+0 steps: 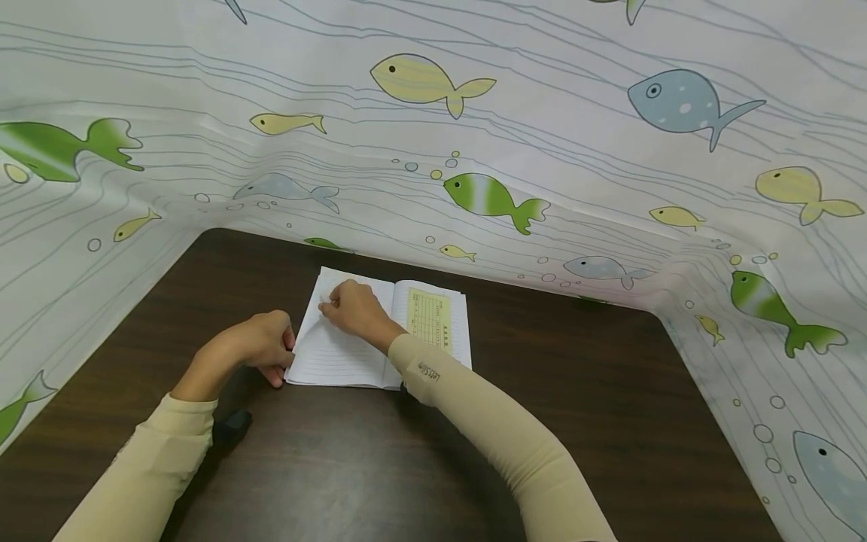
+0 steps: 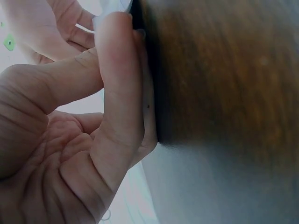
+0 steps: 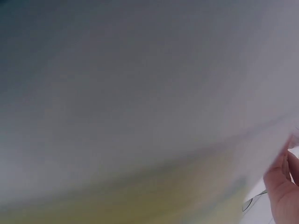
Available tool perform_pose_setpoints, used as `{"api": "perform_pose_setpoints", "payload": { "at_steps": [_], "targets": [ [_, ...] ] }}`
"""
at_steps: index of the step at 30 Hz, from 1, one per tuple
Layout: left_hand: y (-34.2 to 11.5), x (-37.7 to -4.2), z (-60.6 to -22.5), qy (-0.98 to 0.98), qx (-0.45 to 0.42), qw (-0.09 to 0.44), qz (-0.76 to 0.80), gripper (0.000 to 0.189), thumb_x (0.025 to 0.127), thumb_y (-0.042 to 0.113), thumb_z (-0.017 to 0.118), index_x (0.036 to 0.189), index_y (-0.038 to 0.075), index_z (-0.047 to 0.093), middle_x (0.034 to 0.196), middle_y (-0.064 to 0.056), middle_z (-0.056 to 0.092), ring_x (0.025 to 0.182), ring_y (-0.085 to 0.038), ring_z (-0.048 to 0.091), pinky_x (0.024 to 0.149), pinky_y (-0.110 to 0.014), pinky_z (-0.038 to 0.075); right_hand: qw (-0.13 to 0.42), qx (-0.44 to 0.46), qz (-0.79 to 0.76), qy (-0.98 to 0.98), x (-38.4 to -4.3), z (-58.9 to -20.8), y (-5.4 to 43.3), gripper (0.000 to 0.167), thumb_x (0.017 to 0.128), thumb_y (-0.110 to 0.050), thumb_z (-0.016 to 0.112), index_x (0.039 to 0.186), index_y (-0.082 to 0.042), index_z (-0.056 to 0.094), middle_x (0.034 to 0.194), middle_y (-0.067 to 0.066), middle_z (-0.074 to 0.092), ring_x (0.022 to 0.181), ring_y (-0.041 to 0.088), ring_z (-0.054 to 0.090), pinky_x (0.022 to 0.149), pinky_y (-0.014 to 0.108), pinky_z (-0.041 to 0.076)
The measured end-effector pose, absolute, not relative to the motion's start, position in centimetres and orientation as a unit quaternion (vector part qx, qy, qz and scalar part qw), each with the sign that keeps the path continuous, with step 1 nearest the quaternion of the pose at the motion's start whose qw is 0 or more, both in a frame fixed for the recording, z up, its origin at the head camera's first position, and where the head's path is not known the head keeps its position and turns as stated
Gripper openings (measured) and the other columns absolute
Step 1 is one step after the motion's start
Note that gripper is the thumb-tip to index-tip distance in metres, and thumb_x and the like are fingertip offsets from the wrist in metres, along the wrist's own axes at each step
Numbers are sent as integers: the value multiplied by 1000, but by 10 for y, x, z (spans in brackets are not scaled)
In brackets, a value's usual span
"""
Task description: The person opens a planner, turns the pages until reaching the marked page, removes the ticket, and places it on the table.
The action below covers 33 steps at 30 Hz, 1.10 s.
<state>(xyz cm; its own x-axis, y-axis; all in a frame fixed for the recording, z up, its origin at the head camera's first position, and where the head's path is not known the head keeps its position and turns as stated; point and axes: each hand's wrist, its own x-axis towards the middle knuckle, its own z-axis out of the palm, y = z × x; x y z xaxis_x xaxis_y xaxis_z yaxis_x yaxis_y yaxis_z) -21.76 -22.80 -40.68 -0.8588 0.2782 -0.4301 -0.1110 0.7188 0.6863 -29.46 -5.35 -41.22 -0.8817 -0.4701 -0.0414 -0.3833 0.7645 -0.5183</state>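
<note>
Open notebook (image 1: 379, 339) flat on the dark surface (image 1: 542, 421), near the far edge, just below the fish-print cloth (image 1: 488, 150) backdrop. Left hand (image 1: 260, 342) at the notebook's left edge, fingers curled, pinching the page edge (the left wrist view shows the thumb and a finger pressed on the thin white paper against the surface). Right hand (image 1: 352, 309) over the upper part of the left page, fingers bent, fingertips apparently nipping a leaf near the top corner; right wrist view too blurred to confirm. Pale yellow printed panel (image 1: 430, 318) on the right page uncovered.

To turn the leaf well, probably: separate a single sheet with the right fingertips, lift lightly to avoid a crease, keep the left edge pinned so the book does not slide, sweep in an arc about the spine.
</note>
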Motion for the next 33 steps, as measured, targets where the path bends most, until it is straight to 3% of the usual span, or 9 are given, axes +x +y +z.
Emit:
{"api": "perform_pose_setpoints", "payload": {
  "at_steps": [4, 8, 12, 14, 16, 22, 29, 33],
  "targets": [
    [-228, -218, -407, 892, 44, 263, 365, 15, 95, -6, 65, 102, -10, 53, 76, -17, 71, 57, -14, 74, 61, -30, 65, 100, -257, -252, 928, -297, -417, -53, 29, 108, -27, 66, 93, -4, 73, 60, -7, 41, 59, 5, 40, 53, 16, 30],
    [-228, -218, -409, 893, 44, 263, 362, 16, 95, -6, 67, 102, -9, 53, 75, -16, 71, 56, -14, 74, 61, -29, 65, 103, -294, -210, 927, -294, -419, -54, 37, 111, -29, 59, 96, 0, 74, 67, -1, 48, 71, 10, 46, 63, 20, 38],
    [-228, -219, -409, 893, 43, 264, 363, 16, 96, -6, 68, 101, -9, 53, 75, -16, 71, 56, -14, 74, 60, -30, 65, 103, -325, -105, 934, -287, -420, -57, 47, 115, -38, 50, 121, 4, 71, 105, 12, 64, 89, 15, 60, 81, 25, 53],
    [-228, -219, -408, 894, 42, 264, 360, 16, 96, -6, 69, 101, -9, 53, 75, -16, 71, 56, -14, 74, 61, -30, 65, 102, -337, -51, 935, -283, -420, -59, 54, 115, -43, 47, 137, 3, 64, 126, 15, 61, 99, 17, 64, 90, 27, 57],
    [-228, -219, -408, 895, 41, 265, 356, 16, 95, -5, 69, 100, -8, 54, 75, -15, 70, 56, -13, 73, 61, -30, 65, 106, -343, -16, 933, -280, -420, -60, 61, 114, -47, 48, 147, 4, 56, 135, 16, 56, 103, 18, 66, 95, 26, 58],
    [-228, -220, -407, 895, 42, 269, 354, 17, 96, -4, 71, 100, -8, 55, 75, -14, 71, 56, -13, 74, 63, -30, 65, 123, -359, 40, 924, -277, -418, -61, 75, 109, -51, 59, 157, 4, 44, 139, 14, 49, 108, 15, 63, 100, 22, 56],
    [-229, -220, -406, 889, 50, 273, 364, 17, 97, -4, 70, 100, -9, 54, 76, -15, 69, 57, -14, 74, 62, -31, 66, 136, -347, 38, 927, -277, -415, -64, 79, 108, -52, 61, 158, 6, 42, 139, 13, 47, 108, 15, 63, 100, 22, 56],
    [-232, -220, -406, 877, 63, 275, 388, 11, 104, -4, 60, 104, -12, 52, 81, -18, 67, 59, -16, 74, 62, -33, 67, 133, -341, 38, 930, -276, -415, -66, 78, 107, -51, 61, 158, 6, 43, 139, 13, 47, 110, 15, 64, 100, 22, 56]
  ]
}}
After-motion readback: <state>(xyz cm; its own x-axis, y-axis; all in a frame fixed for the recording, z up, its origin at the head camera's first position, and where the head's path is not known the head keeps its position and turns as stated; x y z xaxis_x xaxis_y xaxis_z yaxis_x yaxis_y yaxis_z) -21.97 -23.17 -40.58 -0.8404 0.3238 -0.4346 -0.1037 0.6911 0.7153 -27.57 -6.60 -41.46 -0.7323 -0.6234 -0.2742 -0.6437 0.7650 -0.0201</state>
